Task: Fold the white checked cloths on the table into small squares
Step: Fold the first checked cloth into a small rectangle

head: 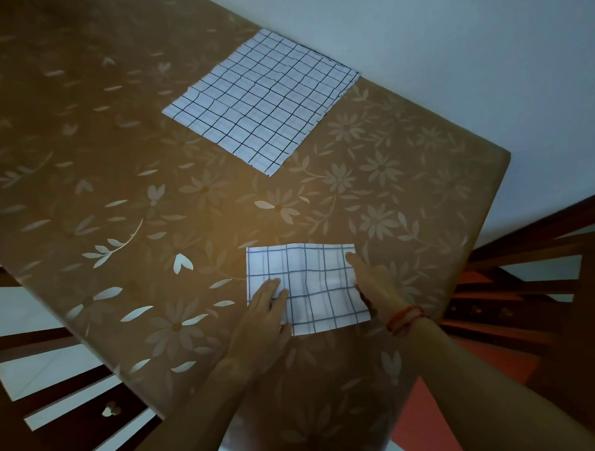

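At the lower left of the frame, the dark slats of a wooden chair (59, 395) were seen past the edge of the bench (118, 147), which was covered with a brown flowered sheet. Right of that, low in the frame, the left hand (265, 314) was laid open, its fingers straight and pressed flat on the lower left corner of the folded cloth (318, 292). Well apart from it, in the upper middle of the frame, the spread cloth (261, 101) lay flat in a single layer, untouched.

The right hand (372, 280) was laid along the right edge of the folded cloth, fingers straight and nothing gripped; its thumb could not be made out. A red thread band (405, 317) was worn at that wrist. At the right edge of the frame a second chair (527, 284) was seen.

The step in hand was judged to be the smoothing of a fold already made, since the piece was a rectangle and not yet a small square. One more fold across its long side would be called for, with the edges matched, after which the spread cloth would be taken up.

Two checked cloths were counted, one folded and one unfolded, along with two hands and two chairs in part.
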A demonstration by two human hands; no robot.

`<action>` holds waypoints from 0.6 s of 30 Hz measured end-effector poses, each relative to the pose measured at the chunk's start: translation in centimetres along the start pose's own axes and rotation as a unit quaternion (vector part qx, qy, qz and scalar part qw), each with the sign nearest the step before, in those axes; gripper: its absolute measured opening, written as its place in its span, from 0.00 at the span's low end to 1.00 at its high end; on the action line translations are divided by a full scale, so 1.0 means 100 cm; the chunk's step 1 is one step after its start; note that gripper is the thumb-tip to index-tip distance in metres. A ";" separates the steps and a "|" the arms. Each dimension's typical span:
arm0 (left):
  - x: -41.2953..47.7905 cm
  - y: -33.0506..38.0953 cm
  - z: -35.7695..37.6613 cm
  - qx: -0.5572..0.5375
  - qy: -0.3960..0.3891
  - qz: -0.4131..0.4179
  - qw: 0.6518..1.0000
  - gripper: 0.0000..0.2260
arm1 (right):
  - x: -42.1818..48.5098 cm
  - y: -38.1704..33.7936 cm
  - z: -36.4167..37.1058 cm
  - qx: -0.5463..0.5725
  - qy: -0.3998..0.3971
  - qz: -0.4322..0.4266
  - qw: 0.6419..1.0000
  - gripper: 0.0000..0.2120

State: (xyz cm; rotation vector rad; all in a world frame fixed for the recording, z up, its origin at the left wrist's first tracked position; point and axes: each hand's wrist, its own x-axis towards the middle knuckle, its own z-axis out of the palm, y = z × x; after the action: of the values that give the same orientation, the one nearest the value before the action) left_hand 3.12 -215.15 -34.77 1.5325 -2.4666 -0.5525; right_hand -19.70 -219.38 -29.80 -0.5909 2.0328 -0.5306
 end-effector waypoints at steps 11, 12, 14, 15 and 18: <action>-0.002 -0.006 -0.004 -0.028 0.007 0.004 1.000 0.26 | -0.010 0.011 0.001 -0.026 -0.006 -0.082 0.996 0.16; -0.003 -0.006 -0.005 -0.031 0.011 0.005 0.999 0.26 | -0.010 0.013 0.001 -0.024 -0.002 -0.088 0.996 0.16; -0.004 -0.006 -0.008 -0.040 0.019 0.007 0.999 0.27 | -0.013 0.017 0.000 0.003 0.003 -0.093 0.996 0.18; -0.004 -0.005 -0.009 -0.048 0.023 0.009 0.999 0.28 | -0.015 0.019 0.000 0.019 0.009 -0.093 0.995 0.18; -0.006 -0.001 -0.013 -0.069 0.027 0.021 0.997 0.30 | -0.022 0.025 0.002 0.054 0.041 -0.094 0.993 0.13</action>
State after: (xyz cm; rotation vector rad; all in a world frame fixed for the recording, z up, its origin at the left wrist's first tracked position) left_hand 3.87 -214.92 -33.60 1.4208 -2.3610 -0.6509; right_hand -18.99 -216.11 -29.94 -0.7097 2.0209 -0.7829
